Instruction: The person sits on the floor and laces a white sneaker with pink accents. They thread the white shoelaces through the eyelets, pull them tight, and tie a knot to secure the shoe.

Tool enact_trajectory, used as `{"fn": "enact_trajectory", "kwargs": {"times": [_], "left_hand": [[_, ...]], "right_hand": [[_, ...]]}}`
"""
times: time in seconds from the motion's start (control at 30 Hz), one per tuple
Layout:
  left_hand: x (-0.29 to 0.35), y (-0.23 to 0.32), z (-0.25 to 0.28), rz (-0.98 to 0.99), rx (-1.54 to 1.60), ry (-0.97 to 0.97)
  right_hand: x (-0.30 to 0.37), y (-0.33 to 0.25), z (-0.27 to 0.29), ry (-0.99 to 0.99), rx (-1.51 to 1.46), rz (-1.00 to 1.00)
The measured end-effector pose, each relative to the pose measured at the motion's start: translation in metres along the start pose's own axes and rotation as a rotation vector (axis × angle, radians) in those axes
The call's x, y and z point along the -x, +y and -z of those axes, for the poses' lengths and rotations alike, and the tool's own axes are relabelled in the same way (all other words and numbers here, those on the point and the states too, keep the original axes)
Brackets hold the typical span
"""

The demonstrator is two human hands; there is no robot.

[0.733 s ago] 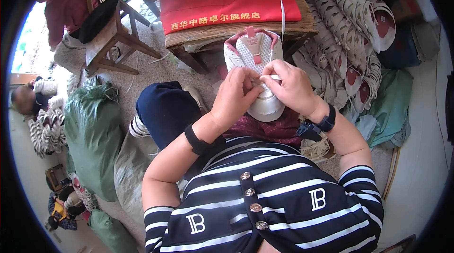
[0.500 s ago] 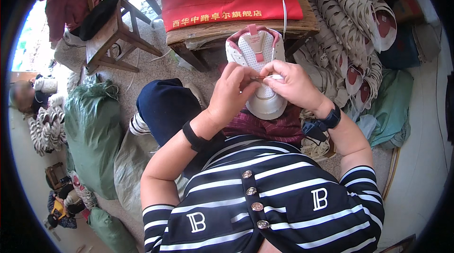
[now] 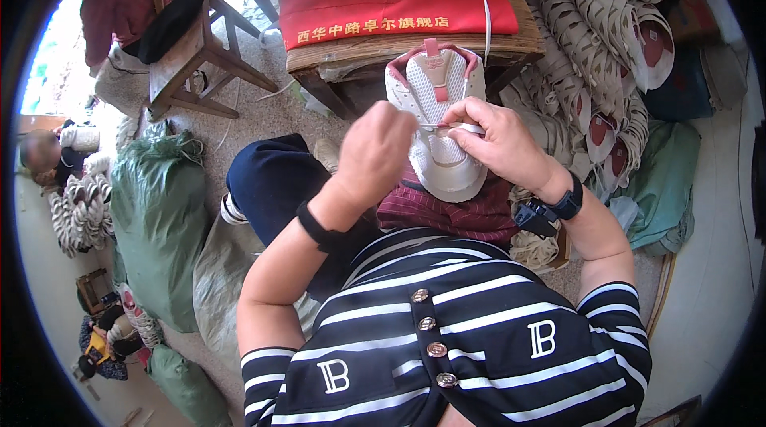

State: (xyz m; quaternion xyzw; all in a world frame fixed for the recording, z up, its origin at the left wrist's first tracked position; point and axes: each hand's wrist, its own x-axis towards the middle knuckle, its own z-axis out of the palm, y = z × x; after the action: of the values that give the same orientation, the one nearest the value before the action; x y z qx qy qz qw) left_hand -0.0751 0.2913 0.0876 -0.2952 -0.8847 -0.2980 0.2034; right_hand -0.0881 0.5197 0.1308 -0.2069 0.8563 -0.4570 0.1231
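A white sneaker upper [image 3: 452, 179] with pink lining and a beige tongue rests upright over my lap, its toe toward me and its collar against the table. My right hand [image 3: 504, 144] pinches a white shoelace [image 3: 472, 130] above the upper's throat; a small reddish bit shows at the fingertips. To the left of the upper, my left hand [image 3: 375, 148] is closed and slightly blurred. A thin strand runs from its fingers to the lacing area, and the fingertips are partly hidden.
Ahead stands a wooden table [image 3: 335, 60] bearing a red cloth [image 3: 399, 12] and stacked uppers. More stacked uppers [image 3: 590, 28] lie at the right. A wooden stool [image 3: 187, 52], a green sack [image 3: 155, 227] and a seated person [image 3: 128, 4] are on the left.
My left hand has moved away from the right hand, up and to the left, drawing the strand out. The right hand stays at the upper's throat.
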Motion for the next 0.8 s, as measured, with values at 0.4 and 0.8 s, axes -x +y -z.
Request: {"fn": "enact_trajectory", "kwargs": {"times": [0.4,0.8], "left_hand": [[0.106,-0.120,0.198,0.567,-0.668,0.238],[0.215,-0.209,0.223,1.091,0.218,0.673]], "right_hand": [[0.021,0.014,0.027,-0.125,-0.390,-0.333],[0.076,0.114,0.051,-0.231,0.639,-0.334]]}}
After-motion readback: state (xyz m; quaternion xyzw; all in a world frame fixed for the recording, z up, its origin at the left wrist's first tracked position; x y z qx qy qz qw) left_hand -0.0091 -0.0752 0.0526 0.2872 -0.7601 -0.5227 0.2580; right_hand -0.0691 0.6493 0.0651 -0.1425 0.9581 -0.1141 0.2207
